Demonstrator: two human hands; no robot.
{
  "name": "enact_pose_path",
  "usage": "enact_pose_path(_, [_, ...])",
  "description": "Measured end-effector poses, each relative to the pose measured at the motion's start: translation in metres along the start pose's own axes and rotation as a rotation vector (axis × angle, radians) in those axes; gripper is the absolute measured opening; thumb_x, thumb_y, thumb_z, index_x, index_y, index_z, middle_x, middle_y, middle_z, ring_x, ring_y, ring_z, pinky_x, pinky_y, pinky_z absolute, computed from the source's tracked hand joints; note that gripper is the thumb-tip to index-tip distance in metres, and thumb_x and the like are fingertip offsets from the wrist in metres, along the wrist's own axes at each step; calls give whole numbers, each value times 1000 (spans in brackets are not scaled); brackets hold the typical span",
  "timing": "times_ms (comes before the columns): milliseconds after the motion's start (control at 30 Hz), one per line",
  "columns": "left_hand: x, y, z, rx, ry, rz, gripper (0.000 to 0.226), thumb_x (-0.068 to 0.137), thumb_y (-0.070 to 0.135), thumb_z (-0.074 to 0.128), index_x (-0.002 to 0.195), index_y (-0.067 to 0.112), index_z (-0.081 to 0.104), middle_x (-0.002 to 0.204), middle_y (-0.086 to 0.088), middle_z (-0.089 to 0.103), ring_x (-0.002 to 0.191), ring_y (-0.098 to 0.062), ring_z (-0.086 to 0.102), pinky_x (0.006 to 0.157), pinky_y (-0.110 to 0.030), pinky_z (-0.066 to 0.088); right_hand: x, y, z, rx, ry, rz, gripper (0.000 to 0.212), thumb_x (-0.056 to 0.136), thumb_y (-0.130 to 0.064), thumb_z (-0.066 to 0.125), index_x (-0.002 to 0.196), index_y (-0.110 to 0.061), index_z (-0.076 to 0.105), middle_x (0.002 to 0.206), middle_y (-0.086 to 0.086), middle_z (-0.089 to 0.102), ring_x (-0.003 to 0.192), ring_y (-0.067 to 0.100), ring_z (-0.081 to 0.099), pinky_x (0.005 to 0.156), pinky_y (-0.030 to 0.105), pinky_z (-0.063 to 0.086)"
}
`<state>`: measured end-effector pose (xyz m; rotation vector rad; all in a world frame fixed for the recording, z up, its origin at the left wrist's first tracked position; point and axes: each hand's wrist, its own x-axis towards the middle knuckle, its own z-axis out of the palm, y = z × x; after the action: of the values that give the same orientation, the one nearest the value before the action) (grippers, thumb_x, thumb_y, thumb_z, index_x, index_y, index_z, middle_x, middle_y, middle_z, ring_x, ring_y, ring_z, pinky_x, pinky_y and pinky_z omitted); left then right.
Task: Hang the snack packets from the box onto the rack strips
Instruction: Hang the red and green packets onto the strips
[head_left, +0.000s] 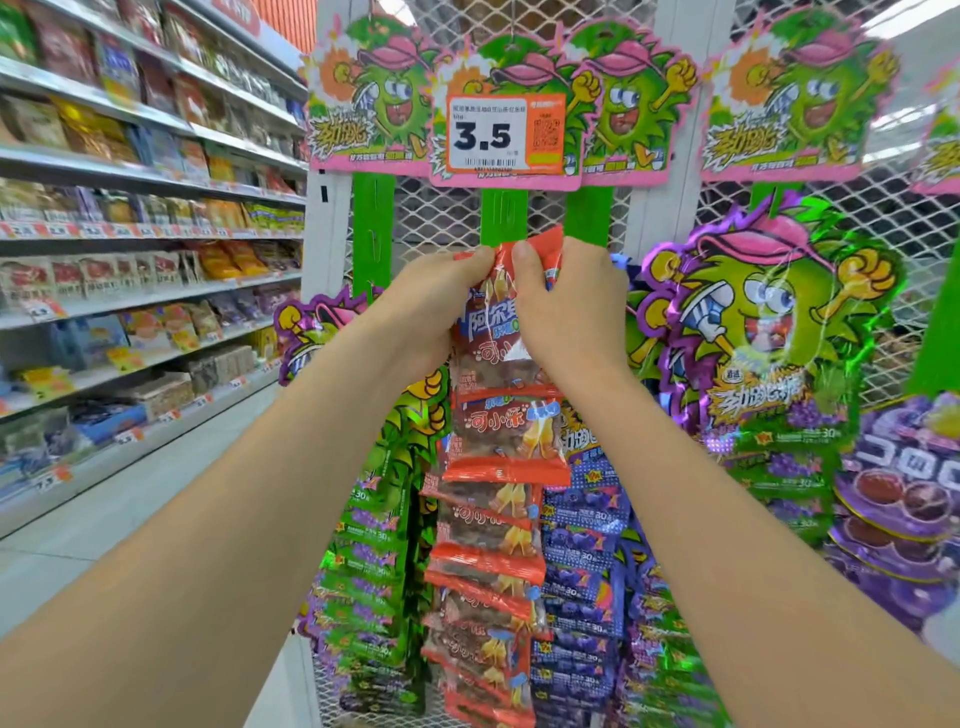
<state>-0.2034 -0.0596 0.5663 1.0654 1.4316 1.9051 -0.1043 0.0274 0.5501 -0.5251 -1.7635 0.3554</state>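
- While both hands, left hand (441, 301) and right hand (566, 306), are pinching the red snack packet (498, 322) by its top edge, it is hanging against the green rack strip (503, 215).
- Lining its hole with a strip hook is probably helping.

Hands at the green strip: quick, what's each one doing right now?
Left hand: closed, fingers pinching the top edge of the red plastic snack packet.
Right hand: closed, pinching the same packet's top at the green hanging strip.
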Motion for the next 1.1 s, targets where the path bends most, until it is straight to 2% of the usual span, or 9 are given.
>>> enact_pose_path(100, [-2, -5, -3, 67, -3, 75, 25, 109, 31, 56, 106, 11, 70, 96, -6, 82, 86, -19, 79, 69, -31, 60, -1, 3, 1, -12, 22, -29, 38, 103, -51, 48, 86, -22, 65, 79, -2, 67, 81, 30, 63, 75, 44, 50])
enact_pose_path(167, [-4, -5, -4, 87, -20, 90, 26, 110, 33, 54, 106, 13, 70, 96, -3, 82, 86, -15, 79, 65, -27, 59, 3, 2, -1, 16, 26, -39, 35, 104, -46, 52, 85, -19, 65, 77, -3, 66, 77, 27, 62, 72, 41, 48])
enact_pose_path(300, [-6, -4, -6, 66, -50, 80, 27, 110, 33, 53, 109, 10, 69, 100, -7, 82, 87, -17, 78, 66, -28, 60, 7, -2, -2, 40, 16, -42, 31, 104, -37, 58, 84, -14, 66, 76, -2, 66, 69, 20, 60, 64, 34, 41])
enact_pose_path(467, [-3, -3, -5, 35, -50, 94, 28, 110, 28, 54, 111, 4, 69, 104, -14, 80, 88, -23, 78, 69, -34, 63, 10, -2, 5, -19, -1, -9, 32, 106, -37, 53, 91, -12, 64, 86, 3, 68, 76, 23, 58, 63, 33, 30])
enact_pose_path(600, [-1, -2, -4, 46, -32, 84, 23, 109, 22, 57, 113, 2, 68, 103, -15, 80, 90, -26, 78, 76, -39, 63, 11, 0, 1, 11, -42, -6, 28, 106, -33, 55, 88, -13, 60, 79, -2, 62, 68, 18, 53, 54, 27, 31])
enact_pose_path(767, [2, -6, -5, 44, -20, 84, 11, 106, 9, 59, 109, 2, 67, 92, -13, 79, 84, -25, 77, 75, -41, 63, 1, 4, 1, -7, 19, -3, 35, 100, -39, 62, 74, -17, 67, 63, -6, 61, 57, 12, 51, 57, 34, 32])
enact_pose_path(900, [1, -5, -4, 40, -7, 64, 9, 104, 14, 65, 106, 6, 69, 91, -12, 79, 82, -24, 78, 75, -39, 63, 0, 7, -2, -18, 57, 23, 40, 95, -41, 66, 64, -16, 66, 55, -4, 57, 56, 19, 50, 56, 34, 38])
enact_pose_path(1000, [2, -11, -8, 240, 76, 171, 16, 102, 23, 69, 111, 10, 72, 101, -17, 79, 90, -27, 78, 85, -47, 65, -4, 13, -4, -59, 15, 9, 30, 93, -46, 68, 74, -23, 75, 64, -7, 65, 69, 20, 62, 66, 36, 52])
enact_pose_path(1100, [-3, -21, -13, 522, 230, 368, 16, 97, 23, 74, 113, 23, 69, 100, -2, 77, 84, -9, 72, 81, -31, 61, -16, 18, -3, -142, 24, 6, 32, 89, -47, 75, 107, -21, 70, 93, -4, 69, 91, 21, 63, 82, 36, 48])
